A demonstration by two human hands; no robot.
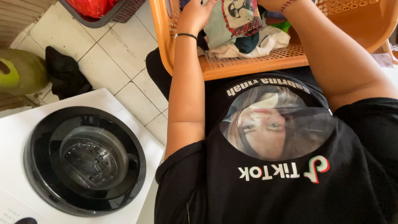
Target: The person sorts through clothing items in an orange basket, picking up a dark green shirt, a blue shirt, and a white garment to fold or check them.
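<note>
While the left hand [195,14] rests spread on soft crumpled laundry [242,35], the perforated orange plastic basket [248,62] sits at twelve o'clock. The right hand [271,3] is mostly cropped, its grip unreadable. A round glossy black washer lid [83,159] lies at eight o'clock.

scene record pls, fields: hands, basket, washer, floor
left hand: on the clothes pile in the orange basket, grip hidden
right hand: mostly out of frame, over the same pile
washer: white, round black opening showing a bare metal drum
floor: white tiles, dark cloth, grey basket with red items
</note>
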